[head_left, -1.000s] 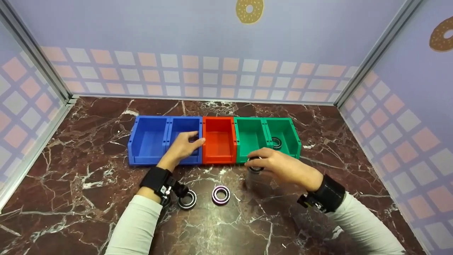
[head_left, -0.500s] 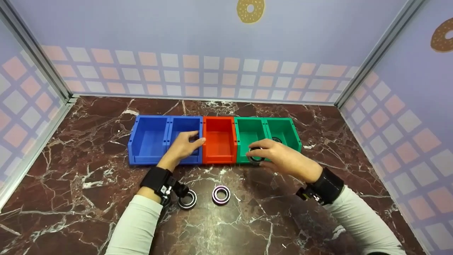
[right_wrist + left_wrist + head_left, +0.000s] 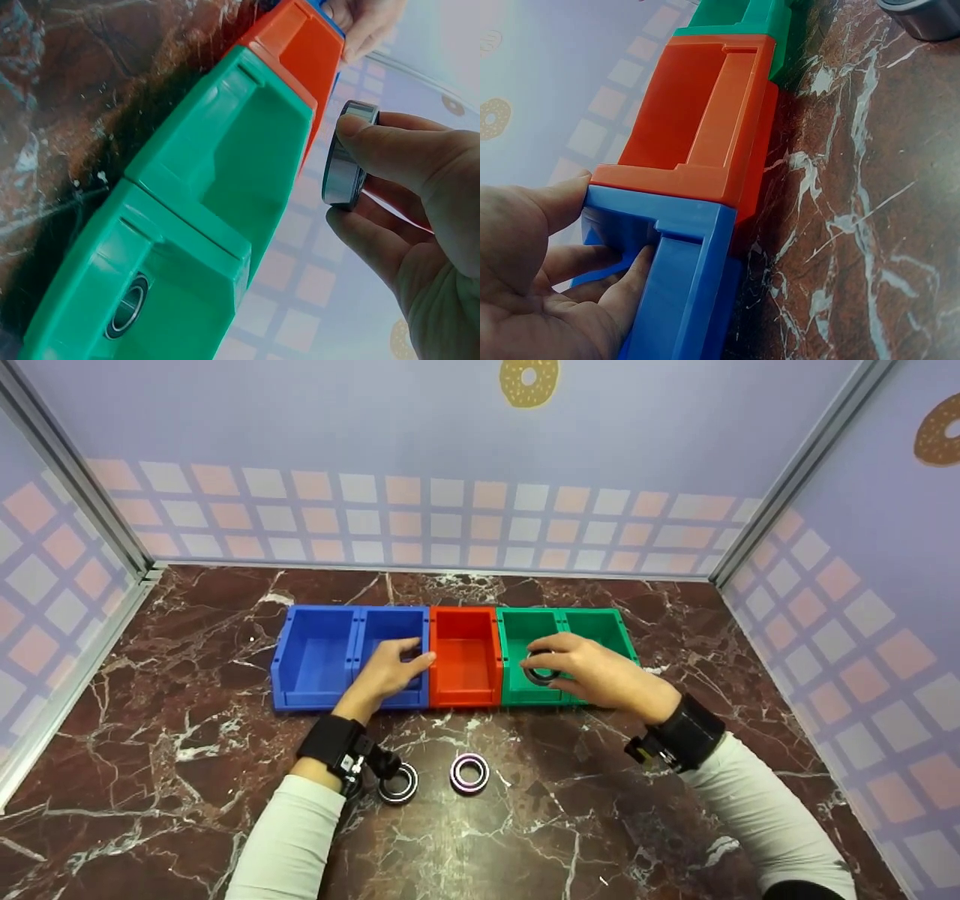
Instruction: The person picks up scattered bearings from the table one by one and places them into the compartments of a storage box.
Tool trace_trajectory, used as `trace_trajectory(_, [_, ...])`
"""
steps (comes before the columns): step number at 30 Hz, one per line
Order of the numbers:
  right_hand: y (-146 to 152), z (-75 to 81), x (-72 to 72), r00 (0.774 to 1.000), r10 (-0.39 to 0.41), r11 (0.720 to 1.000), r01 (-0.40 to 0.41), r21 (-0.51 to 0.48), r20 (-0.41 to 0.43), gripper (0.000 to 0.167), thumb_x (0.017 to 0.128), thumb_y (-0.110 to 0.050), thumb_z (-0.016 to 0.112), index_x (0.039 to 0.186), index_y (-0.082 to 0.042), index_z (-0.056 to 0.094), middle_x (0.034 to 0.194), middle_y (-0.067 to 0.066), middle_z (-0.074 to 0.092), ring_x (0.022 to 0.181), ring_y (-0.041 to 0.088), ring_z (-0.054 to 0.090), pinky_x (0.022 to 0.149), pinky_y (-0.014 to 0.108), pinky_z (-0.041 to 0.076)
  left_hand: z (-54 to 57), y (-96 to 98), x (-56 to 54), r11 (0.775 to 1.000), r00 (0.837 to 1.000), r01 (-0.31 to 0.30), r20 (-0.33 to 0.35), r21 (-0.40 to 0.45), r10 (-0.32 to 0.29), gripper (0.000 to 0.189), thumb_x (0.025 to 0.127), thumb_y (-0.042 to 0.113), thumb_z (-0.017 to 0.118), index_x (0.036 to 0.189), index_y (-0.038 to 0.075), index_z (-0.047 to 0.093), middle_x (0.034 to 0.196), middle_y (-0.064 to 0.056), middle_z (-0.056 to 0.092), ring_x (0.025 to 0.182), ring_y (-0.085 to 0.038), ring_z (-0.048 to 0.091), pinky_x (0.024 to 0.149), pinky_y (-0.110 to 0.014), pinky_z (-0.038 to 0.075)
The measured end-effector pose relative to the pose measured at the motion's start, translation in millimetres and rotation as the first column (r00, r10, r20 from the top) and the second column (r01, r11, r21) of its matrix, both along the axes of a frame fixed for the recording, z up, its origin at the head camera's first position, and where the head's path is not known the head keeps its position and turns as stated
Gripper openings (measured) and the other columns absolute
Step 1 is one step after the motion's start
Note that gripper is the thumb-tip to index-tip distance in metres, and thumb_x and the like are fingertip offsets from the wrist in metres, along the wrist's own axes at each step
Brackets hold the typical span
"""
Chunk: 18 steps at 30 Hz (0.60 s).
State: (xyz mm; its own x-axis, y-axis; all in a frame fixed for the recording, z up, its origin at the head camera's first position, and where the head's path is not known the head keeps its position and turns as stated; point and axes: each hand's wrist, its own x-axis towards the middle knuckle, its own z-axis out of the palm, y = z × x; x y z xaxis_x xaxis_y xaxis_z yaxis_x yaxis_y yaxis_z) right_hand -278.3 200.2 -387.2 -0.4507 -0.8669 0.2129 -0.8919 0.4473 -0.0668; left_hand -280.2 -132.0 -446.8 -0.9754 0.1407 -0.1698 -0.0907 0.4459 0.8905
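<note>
My right hand (image 3: 604, 671) pinches a metal ring bearing (image 3: 351, 154) by its rim, between thumb and fingers. In the head view it hangs over the left green bin (image 3: 529, 630); the right wrist view shows it raised above that bin's rim. Another bearing (image 3: 127, 306) lies inside the right green bin (image 3: 196, 296). My left hand (image 3: 386, 671) holds the side wall of the right blue bin (image 3: 686, 217), its thumb at the top edge beside the red bin (image 3: 739, 112) and its other fingers inside. A purple-rimmed bearing (image 3: 469, 774) and a dark-rimmed bearing (image 3: 397, 783) lie on the table.
Blue, red and green bins stand joined in one row, with the left blue bin (image 3: 319, 660) at its end. Part of another dark round thing (image 3: 351, 786) shows under my left wrist. Patterned panels (image 3: 450, 450) enclose the marbled table (image 3: 645, 825).
My right hand has carried its bearing from in front of the left green bin to over it, and now hides the bearing in the right green bin. The left hand has stayed put.
</note>
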Motion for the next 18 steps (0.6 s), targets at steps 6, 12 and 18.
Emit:
trace_trajectory(6, [1, 3.3, -7.0, 1.0, -0.015, 1.0, 0.015, -0.011, -0.002, 0.045, 0.083, -0.008, 0.078, 0.126, -0.013, 0.067, 0.132, 0.014, 0.061, 0.12, 0.028, 0.059, 0.094, 0.039, 0.057, -0.1, 0.0, 0.3, 1.0, 1.0, -0.008, 0.013, -0.001, 0.008, 0.063, 0.1, 0.027, 0.059, 0.151, -0.001, 0.035, 0.155, -0.021, 0.039, 0.131, -0.032, 0.054, 0.11, -0.042, 0.047])
trace_trajectory(12, [0, 5.3, -11.6, 0.999, -0.035, 0.999, 0.035, 0.005, 0.011, 0.044, 0.085, -0.009, 0.077, 0.127, -0.014, 0.067, 0.134, 0.013, 0.061, 0.122, 0.028, 0.058, 0.097, 0.038, 0.055, -1.7, -0.8, -1.2, 1.0, 1.0, 0.005, -0.021, -0.023, -0.006, 0.063, 0.1, 0.027, 0.058, 0.15, -0.004, 0.036, 0.155, -0.024, 0.037, 0.139, -0.034, 0.044, 0.117, -0.045, 0.038])
trace_trajectory(18, [-4, 5.3, -16.7, 0.998, -0.054, 0.998, 0.053, 0.015, 0.04, 0.043, 0.086, -0.008, 0.076, 0.128, -0.013, 0.066, 0.134, 0.012, 0.06, 0.123, 0.028, 0.057, 0.098, 0.039, 0.055, -1.8, -1.5, -1.2, 1.0, 1.0, -0.002, -0.007, -0.018, 0.002, 0.063, 0.1, 0.027, 0.058, 0.15, -0.003, 0.035, 0.156, -0.023, 0.037, 0.138, -0.034, 0.046, 0.116, -0.044, 0.039])
